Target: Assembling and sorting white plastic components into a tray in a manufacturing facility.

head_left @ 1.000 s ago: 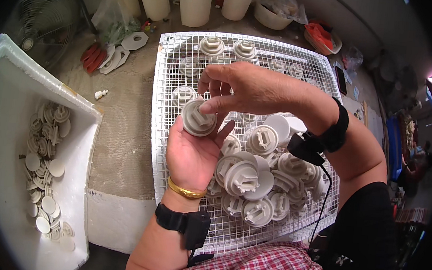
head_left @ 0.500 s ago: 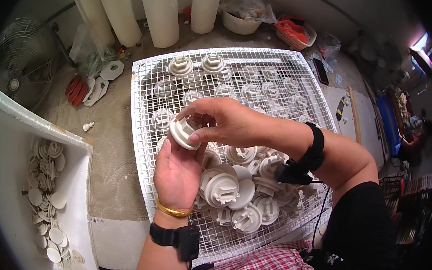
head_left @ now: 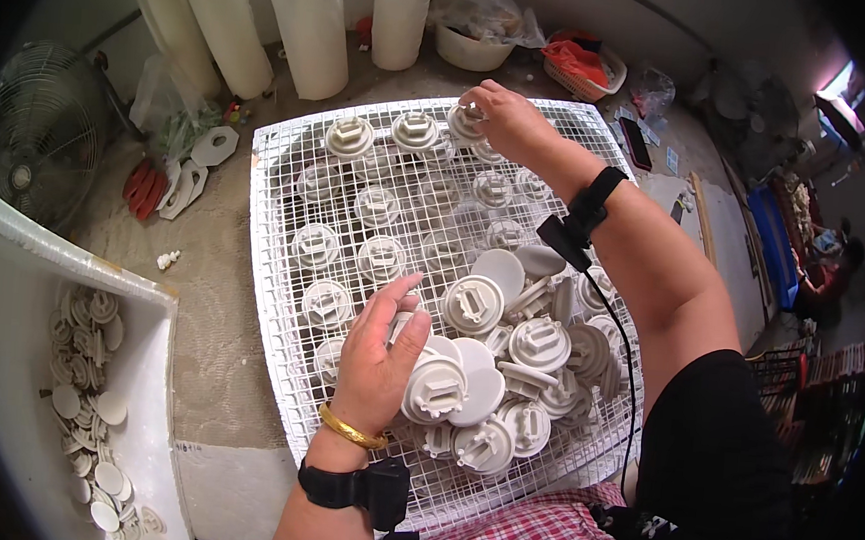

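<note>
A white wire-mesh rack [head_left: 281, 350] lies before me. My right hand [head_left: 508, 120] reaches to its far side, with bent fingers on a white round plastic part [head_left: 466, 124] that has a raised rectangular socket. That part stands at the end of a row, beside two similar round parts [head_left: 415, 131] set socket up. My left hand [head_left: 376, 366] is held over the near left of the mesh, fingers apart and holding nothing. Right beside it is a heaped pile of white round parts [head_left: 473, 305], some tilted or overturned. More parts show beneath the mesh.
On the left is a white foam box [head_left: 161, 351] with many loose white discs and parts. A fan [head_left: 34, 157], red pieces [head_left: 144, 190] and white tube-like rolls [head_left: 309, 31] stand beyond. Past the rack are a basket [head_left: 587, 70], a bowl [head_left: 473, 50] and a phone [head_left: 635, 144].
My right hand has carried the round part from above my left palm to the far row on the mesh. My left hand has let go, turned and moved slightly right.
</note>
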Motion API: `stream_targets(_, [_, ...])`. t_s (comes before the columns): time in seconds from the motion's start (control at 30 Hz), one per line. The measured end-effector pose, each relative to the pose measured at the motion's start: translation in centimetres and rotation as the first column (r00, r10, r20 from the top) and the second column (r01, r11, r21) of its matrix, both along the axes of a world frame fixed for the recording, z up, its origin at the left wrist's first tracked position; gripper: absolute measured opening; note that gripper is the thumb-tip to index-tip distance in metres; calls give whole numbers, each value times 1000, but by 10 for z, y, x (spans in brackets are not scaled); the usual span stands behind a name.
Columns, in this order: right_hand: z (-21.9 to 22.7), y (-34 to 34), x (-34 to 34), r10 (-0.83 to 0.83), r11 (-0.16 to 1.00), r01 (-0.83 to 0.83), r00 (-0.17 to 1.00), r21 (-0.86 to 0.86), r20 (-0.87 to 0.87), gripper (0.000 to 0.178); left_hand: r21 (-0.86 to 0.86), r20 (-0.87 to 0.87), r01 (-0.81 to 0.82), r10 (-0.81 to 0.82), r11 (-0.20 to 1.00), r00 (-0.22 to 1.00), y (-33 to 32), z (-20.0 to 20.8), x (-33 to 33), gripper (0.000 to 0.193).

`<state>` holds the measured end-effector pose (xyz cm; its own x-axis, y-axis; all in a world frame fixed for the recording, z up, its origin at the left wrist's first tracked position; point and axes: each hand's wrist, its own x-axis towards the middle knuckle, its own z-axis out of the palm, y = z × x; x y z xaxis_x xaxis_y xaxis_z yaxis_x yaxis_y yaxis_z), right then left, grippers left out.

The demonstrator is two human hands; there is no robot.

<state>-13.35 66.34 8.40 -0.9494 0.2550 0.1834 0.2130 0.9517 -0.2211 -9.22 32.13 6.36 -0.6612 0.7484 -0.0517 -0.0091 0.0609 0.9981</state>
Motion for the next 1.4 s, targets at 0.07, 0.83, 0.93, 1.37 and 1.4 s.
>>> stream_targets(0.07, [-4,3,-2,11,998,-13,999,67,39,37,-23,-45,9,-10,1000,999,-1,1,-1,50])
stream_targets(0.83, [55,-92,86,348,897,-63,709,-437,614,42,-218,-390,436,-488,873,781,-8,27,-6,54])
stream_targets(0.93, [59,-82,93,263,894,-1,811,-449,522,38,-231,-327,541,-588,809,740,-9,31,-2,61])
stream_targets(1.37, [5,-41,114,229,933,-212,973,292,-24,16,-233,-244,581,-625,780,741,-7,33,1,64])
stream_targets(1.4, [5,-40,118,227,943,-219,974,251,-2,19,-230,-243,582,-625,780,742,-7,33,1,64])
